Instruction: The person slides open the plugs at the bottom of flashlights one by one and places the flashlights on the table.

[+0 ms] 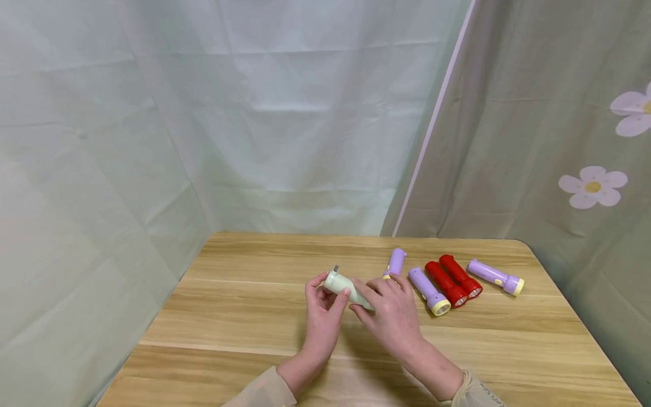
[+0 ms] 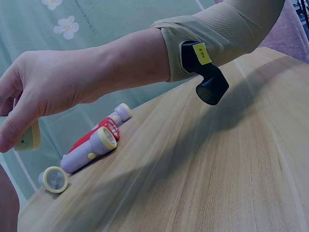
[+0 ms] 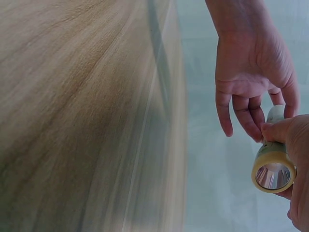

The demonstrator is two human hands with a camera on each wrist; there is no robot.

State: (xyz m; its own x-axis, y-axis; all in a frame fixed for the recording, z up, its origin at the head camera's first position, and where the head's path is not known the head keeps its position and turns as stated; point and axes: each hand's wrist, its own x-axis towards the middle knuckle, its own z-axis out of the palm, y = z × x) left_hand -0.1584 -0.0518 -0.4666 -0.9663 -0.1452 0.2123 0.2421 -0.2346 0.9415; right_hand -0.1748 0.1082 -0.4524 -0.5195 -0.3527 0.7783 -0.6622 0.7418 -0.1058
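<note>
Above the table both hands hold a pale green flashlight. My left hand pinches its tail end between thumb and fingers, where a small grey tab sticks up. With my right hand I grip the body toward the head end, which the fingers cover in the head view. The right wrist view shows that end: a yellowish ring around a shiny reflector. In the left wrist view only a bit of the flashlight shows under the left thumb.
Right of the hands on the wooden table lie a purple flashlight, two red flashlights side by side and another purple one. Behind my right hand, a further purple flashlight is partly hidden. Curtains surround the table.
</note>
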